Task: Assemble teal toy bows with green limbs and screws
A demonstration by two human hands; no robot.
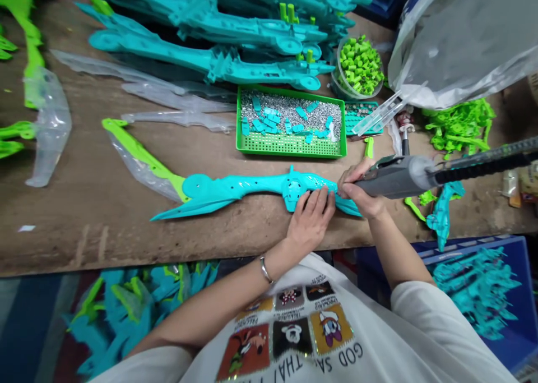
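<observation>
A long teal plastic toy bow half (235,185) lies on the workbench in front of me, with a lime-green arm and clear blade piece (145,161) at its left end. My left hand (311,217) rests on the bow's right part, fingers laid flat over it beside the round hub. In my right hand (363,192) is a grey electric screwdriver (390,176), fingers wrapped round its body. It points left, toward the bow's right end. Its tip is hidden behind my fingers.
Behind the bow stands a green tray (290,147) of screws and small teal pieces. A tub of lime-green caps (360,66) and stacked teal shells (202,58) lie farther back. Clear blades (180,119) lie left of the tray. A blue crate (519,293) of teal parts stands lower right.
</observation>
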